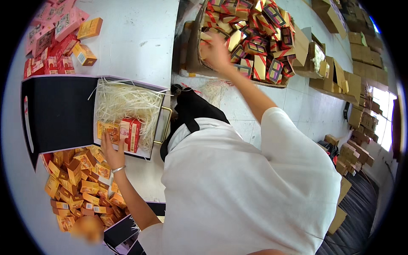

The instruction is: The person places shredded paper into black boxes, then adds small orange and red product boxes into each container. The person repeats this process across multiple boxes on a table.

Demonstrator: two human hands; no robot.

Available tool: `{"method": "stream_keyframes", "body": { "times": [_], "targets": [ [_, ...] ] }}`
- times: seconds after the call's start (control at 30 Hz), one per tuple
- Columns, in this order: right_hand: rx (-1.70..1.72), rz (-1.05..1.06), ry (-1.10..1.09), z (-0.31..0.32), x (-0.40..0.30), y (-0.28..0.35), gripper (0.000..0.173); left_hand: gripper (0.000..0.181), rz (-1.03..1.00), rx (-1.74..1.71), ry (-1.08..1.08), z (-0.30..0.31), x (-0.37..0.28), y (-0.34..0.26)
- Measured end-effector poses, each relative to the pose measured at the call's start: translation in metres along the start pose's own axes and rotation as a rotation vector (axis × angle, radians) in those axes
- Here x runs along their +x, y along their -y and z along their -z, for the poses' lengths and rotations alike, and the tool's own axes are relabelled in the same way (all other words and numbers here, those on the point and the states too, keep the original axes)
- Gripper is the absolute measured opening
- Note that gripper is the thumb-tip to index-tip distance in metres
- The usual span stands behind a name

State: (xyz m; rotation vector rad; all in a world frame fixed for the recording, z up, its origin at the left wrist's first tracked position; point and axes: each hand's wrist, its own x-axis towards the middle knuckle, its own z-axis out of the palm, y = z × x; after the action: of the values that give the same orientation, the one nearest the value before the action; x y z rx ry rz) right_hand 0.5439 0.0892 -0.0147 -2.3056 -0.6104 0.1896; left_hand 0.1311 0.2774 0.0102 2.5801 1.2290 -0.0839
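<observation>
An open black gift box with a hinged lid (60, 111) lies before me, filled with pale shredded paper (127, 98). In its near-left corner an orange carton (103, 127) and a red-and-pink carton (135, 134) lie side by side. My left hand (112, 153) rests with spread fingers on these cartons. My right hand (216, 52), blurred, is over the left edge of a large cardboard box (195, 47) heaped with gold gift boxes with red ribbon (259, 67); whether it touches or holds one I cannot tell.
Many orange-and-brown cartons (75, 172) are piled beside the gift box. Pink boxes (68, 24), red cartons (63, 65) and two loose orange cartons (90, 28) lie beyond it. Another black box (121, 234) stands at the bottom. Open cardboard boxes (334, 79) stand on the floor at right.
</observation>
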Motion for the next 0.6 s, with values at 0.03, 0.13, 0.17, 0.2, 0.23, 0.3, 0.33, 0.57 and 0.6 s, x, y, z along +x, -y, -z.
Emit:
{"method": "stream_keyframes", "body": {
  "times": [0.03, 0.13, 0.17, 0.2, 0.23, 0.3, 0.33, 0.57, 0.6],
  "targets": [
    [-0.249, 0.338, -0.142, 0.008, 0.020, -0.080, 0.038, 0.057, -0.019, -0.024, -0.043, 0.002, 0.001, 0.002],
    [-0.792, 0.181, 0.252, 0.057, 0.041, -0.213, 0.041, 0.045, 0.009, -0.073, -0.171, 0.029, -0.004, 0.003],
    [-0.768, 0.131, 0.347, 0.060, 0.040, -0.200, 0.039, 0.040, 0.041, -0.087, -0.221, 0.037, -0.006, -0.002],
    [-0.783, 0.185, 0.330, 0.061, 0.042, -0.244, 0.044, 0.036, 0.051, -0.081, -0.273, 0.044, -0.002, -0.002],
    [-0.735, 0.154, 0.318, 0.061, 0.036, -0.235, 0.048, 0.033, 0.037, -0.060, -0.310, 0.053, -0.002, -0.003],
    [-0.897, 0.110, 0.276, 0.056, 0.038, -0.243, 0.042, 0.028, 0.060, -0.127, -0.388, 0.070, -0.004, -0.009],
    [-0.823, 0.128, 0.300, 0.060, 0.046, -0.248, 0.039, 0.026, 0.052, -0.099, -0.441, 0.074, -0.008, -0.011],
    [-0.627, 0.065, 0.168, 0.077, 0.017, -0.014, 0.052, 0.025, 0.523, -0.760, -0.135, 0.054, -0.075, -0.072],
    [-0.355, 0.451, 0.083, 0.074, -0.001, 0.013, 0.052, 0.030, 0.510, -1.016, -0.038, 0.049, -0.079, -0.088]
  ]
}}
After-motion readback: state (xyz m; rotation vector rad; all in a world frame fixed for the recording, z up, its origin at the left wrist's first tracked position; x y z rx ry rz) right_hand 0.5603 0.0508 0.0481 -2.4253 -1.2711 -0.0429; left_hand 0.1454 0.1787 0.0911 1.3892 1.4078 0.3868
